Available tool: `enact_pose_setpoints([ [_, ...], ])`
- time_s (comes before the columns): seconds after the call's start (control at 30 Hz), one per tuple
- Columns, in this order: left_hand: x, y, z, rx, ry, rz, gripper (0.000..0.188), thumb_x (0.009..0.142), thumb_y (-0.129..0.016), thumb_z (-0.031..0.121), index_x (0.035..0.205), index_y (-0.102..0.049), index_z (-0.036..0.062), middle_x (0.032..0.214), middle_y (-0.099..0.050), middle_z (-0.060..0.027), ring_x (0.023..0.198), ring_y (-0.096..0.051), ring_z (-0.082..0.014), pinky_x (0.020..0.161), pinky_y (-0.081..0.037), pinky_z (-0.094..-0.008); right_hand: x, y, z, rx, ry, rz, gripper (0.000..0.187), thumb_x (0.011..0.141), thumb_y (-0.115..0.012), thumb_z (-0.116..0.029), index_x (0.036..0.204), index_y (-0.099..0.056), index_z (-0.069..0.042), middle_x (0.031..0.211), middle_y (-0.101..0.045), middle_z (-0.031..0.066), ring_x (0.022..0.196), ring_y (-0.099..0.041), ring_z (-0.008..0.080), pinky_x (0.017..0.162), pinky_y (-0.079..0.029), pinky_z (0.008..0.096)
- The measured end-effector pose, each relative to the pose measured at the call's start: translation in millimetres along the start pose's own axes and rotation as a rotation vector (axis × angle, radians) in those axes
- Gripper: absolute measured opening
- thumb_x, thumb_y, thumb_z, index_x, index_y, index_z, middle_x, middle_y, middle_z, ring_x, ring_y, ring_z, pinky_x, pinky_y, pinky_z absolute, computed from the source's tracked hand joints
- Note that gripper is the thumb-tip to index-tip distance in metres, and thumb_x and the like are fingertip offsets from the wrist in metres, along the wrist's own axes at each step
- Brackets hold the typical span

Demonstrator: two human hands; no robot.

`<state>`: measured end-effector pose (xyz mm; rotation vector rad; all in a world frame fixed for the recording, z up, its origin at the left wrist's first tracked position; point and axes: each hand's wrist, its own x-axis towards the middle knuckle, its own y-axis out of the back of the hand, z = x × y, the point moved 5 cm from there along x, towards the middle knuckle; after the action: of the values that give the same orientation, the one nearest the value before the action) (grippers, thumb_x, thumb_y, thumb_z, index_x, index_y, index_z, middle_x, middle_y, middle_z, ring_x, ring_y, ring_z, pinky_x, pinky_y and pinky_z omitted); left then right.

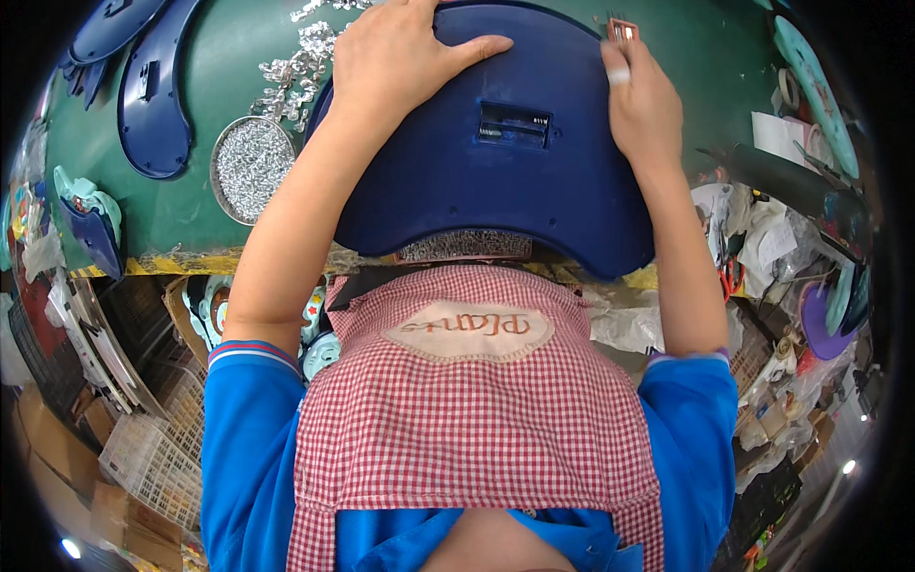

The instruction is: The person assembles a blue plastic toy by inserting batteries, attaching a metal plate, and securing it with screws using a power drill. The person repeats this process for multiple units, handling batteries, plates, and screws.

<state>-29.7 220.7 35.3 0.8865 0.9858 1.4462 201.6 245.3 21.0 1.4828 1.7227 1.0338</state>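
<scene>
A large curved navy plastic housing [419, 172] lies over the near table edge. It has a recessed battery compartment [515, 126] with metal springs in it. My left hand [396, 52] holds the housing by its far left edge, the thumb stretched across the surface and the other fingertips cut off by the frame. On the far right edge rests my right hand [640, 95], slightly blurred, gripping the rim with white tape round the thumb. Just beyond its fingers is a small copper-coloured piece with metal pins [622, 30]; whether they touch it I cannot tell.
A round tray of small screws [253, 167] stands left of the housing, with shiny metal clips [300, 71] scattered behind it. More navy curved parts [157, 105] lie at the far left. A dark cylindrical tool [786, 186] is at the right, near plastic bags [762, 238].
</scene>
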Motion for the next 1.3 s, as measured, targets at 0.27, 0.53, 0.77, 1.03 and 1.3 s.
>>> enact_pose_setpoints([
  [0.27, -2, 0, -5, -0.027, -0.058, -0.012, 0.070, 0.073, -0.068, 0.062, 0.112, -0.061, 0.0041, 0.101, -0.067, -0.0166, 0.096, -0.065, -0.0331, 0.082, -0.053, -0.0422, 26, -12, 5, -0.272, -0.004, -0.020, 0.045, 0.098, -0.041, -0.048, 0.104, -0.070, -0.015, 0.089, -0.070, 0.0147, 0.087, -0.065, 0.0381, 0.076, -0.051, 0.0442],
  [0.53, 6, 7, -13, -0.004, -0.089, -0.121, 0.069, 0.070, -0.068, 0.067, 0.107, -0.065, 0.0097, 0.085, -0.070, -0.0113, 0.085, -0.068, -0.0319, 0.076, -0.054, -0.0417, 91, -15, 17, 0.300, 0.351, -0.221, 0.016, 0.094, -0.058, -0.014, 0.099, -0.068, -0.002, 0.091, -0.068, 0.0060, 0.087, -0.063, 0.0154, 0.074, -0.048, 0.0272],
  [0.77, -11, 9, -29, -0.071, -0.041, -0.091, 0.066, 0.068, -0.075, 0.061, 0.101, -0.065, 0.0045, 0.081, -0.068, -0.0164, 0.081, -0.067, -0.0330, 0.074, -0.052, -0.0416, 108, -41, -21, -0.141, 0.947, -0.022, 0.029, 0.080, -0.063, -0.004, 0.108, -0.066, -0.011, 0.108, -0.065, 0.0057, 0.100, -0.061, 0.0253, 0.081, -0.053, 0.0374],
  [1.03, 15, 7, -15, -0.063, -0.103, -0.091, 0.061, 0.071, -0.072, 0.062, 0.102, -0.066, 0.0087, 0.085, -0.069, -0.0150, 0.084, -0.067, -0.0321, 0.076, -0.052, -0.0408, 191, -90, -41, -0.043, 0.864, -0.248, 0.041, 0.093, -0.052, -0.020, 0.133, -0.053, -0.012, 0.134, -0.053, 0.0143, 0.123, -0.049, 0.0337, 0.101, -0.042, 0.0405],
  [1.3, 61, 24, -13, 0.100, -0.526, 0.323, 0.013, 0.082, -0.068, 0.023, 0.081, -0.069, 0.0101, 0.082, -0.065, -0.0025, 0.086, -0.063, -0.0241, 0.070, -0.053, -0.0369, 155, -55, -9, -0.352, 0.698, -0.057, 0.037, 0.093, -0.055, -0.020, 0.129, -0.057, -0.023, 0.138, -0.053, 0.0033, 0.128, -0.047, 0.0289, 0.101, -0.044, 0.0410],
])
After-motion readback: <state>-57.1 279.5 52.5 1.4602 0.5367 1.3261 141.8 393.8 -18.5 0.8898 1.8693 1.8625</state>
